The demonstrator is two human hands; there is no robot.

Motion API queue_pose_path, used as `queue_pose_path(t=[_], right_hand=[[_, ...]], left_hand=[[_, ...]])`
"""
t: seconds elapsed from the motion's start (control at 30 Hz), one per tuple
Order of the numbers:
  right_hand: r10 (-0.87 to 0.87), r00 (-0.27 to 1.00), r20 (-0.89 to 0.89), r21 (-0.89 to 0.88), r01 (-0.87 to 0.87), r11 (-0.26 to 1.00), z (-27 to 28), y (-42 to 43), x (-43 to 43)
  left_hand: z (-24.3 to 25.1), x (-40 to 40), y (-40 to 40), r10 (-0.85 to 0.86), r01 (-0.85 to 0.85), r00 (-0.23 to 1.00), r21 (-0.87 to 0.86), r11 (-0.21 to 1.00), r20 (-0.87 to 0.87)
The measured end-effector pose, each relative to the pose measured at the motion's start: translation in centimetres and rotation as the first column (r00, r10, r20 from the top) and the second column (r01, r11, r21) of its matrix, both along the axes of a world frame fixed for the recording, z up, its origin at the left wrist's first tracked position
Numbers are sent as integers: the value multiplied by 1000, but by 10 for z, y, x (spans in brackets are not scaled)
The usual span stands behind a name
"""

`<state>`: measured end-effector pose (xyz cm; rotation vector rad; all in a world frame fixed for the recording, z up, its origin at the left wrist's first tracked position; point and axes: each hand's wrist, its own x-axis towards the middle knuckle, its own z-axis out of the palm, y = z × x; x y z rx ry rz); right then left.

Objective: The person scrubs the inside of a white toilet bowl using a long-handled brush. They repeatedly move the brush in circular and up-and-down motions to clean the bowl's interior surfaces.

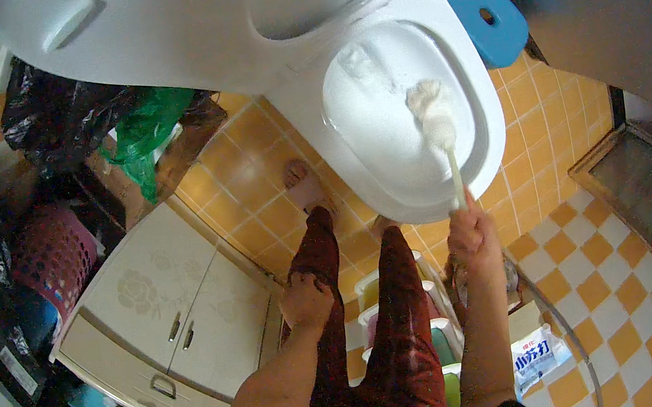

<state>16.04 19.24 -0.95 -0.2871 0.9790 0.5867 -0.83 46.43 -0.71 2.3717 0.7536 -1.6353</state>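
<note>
My right hand [473,234] grips the handle of a toilet brush [438,125] with a pale, shaggy head. The brush head is inside the white toilet bowl [363,118], near its right inner wall, and the handle passes over the front rim. Whitish foam or water [365,64] shows at the far side of the bowl. On my left knee rests my left hand [305,299], against the dark red trousers [398,315]; its fingertips are hidden.
Left of me is a cream cabinet [187,306], with a pink perforated basket [57,257] and black plastic bags [61,113] beyond. A blue stool [486,15] is right of the toilet. Plastic drawers [445,339] and a white printed packet [536,356] are below.
</note>
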Motion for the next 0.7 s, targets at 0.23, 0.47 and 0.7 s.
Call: queue_pose_path(t=[0.23,0.47,0.7], right_hand=[[-141,937,-320,468,285,837,-67,88,109],[-256,889,-380,474,425,771,-59,75,48],[638,753,-160,-485,-623,614,-126,129,141]], left_hand=[[0,-2,-17,-97,92,987,47,995,129],[-2,-22,1,-98,92,987,55,994,129],[0,-14,-9,-94,94,996,1,996,3]])
